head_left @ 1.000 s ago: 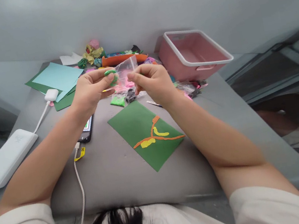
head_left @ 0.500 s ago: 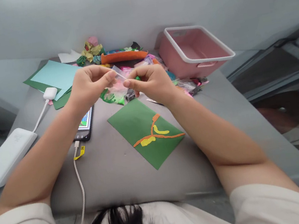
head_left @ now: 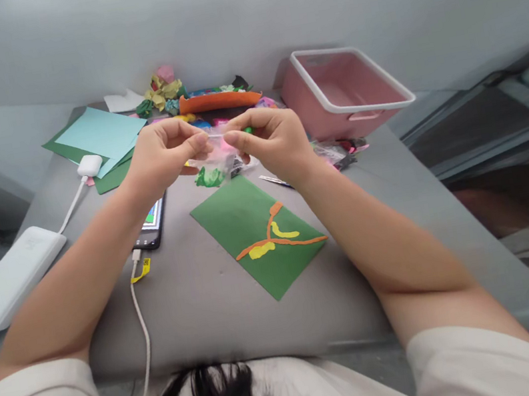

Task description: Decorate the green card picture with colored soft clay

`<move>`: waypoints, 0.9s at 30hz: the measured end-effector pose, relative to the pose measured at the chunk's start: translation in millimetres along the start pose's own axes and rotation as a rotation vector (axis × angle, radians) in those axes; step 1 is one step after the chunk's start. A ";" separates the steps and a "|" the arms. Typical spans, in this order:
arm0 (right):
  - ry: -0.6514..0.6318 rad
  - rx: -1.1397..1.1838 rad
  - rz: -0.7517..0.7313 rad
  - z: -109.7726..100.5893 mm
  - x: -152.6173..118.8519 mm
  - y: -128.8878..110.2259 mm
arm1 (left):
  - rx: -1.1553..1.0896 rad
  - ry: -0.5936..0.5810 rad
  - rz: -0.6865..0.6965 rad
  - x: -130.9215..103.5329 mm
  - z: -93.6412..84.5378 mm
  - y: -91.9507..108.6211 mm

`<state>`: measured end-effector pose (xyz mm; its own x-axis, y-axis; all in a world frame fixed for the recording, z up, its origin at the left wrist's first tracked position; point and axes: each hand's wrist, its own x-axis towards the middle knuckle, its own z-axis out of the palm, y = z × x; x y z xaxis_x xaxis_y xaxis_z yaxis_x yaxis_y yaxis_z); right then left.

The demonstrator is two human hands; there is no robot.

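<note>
between both hands (head_left: pixel 156 158) (head_left: pixel 272 139), a bag (head_left: pixel 217 163); yellow tag (head_left: pixel 141 271) perhaps printed

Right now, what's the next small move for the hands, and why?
Probably run the pinch along the top of the clear bag to press it shut: the left hand and right hand both grip that edge, and a small green piece is already out, at the right hand's fingers. Whether the edge is sealed, I can't tell.

No text can be read: the print on the yellow tag (head_left: pixel 141 270), on the near side of the left hand (head_left: pixel 163 153), and the marks on the power bank (head_left: pixel 14 275), farther left, cannot be made out.
</note>
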<state>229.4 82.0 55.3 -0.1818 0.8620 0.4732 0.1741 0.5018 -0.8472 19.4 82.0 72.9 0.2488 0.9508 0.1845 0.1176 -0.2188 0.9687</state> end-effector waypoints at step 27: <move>0.040 0.144 -0.077 15.3 -8.0 1.3 | 0.159 -0.122 0.162 -4.1 4.9 6.6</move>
<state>216.2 74.7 46.7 -0.1501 0.8249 0.5450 0.0205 0.5537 -0.8325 23.8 75.5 77.7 0.3897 0.8692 0.3042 0.2142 -0.4068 0.8880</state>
